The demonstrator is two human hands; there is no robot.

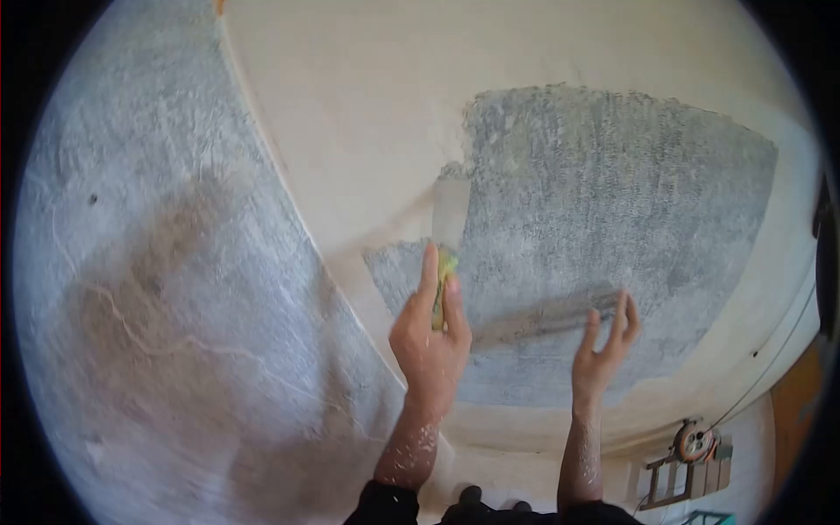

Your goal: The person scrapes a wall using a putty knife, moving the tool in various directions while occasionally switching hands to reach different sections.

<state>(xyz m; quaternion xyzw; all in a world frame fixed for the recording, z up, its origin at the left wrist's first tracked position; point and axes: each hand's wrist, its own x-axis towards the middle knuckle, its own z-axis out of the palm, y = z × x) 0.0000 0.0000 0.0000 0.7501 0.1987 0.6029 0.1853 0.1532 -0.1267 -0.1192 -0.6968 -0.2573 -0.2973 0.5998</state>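
Note:
I look up at a ceiling. My left hand [430, 337] grips a putty knife [451, 214] by its yellow-green handle, and the pale blade lies flat against the ceiling at the edge of a bare grey patch [612, 227]. My right hand [605, 346] holds a long flat trowel [547, 317] edge-on just under the same patch, fingers up around its right end. Cream plaster [367, 114] covers the ceiling around the patch. Both forearms are speckled with white plaster.
A wide grey concrete surface [157, 289] with brownish stains fills the left side, meeting the cream plaster along a curved line. At the lower right stand a wall, an orange cable reel [694, 442] on a wooden frame, and a cable running up the wall.

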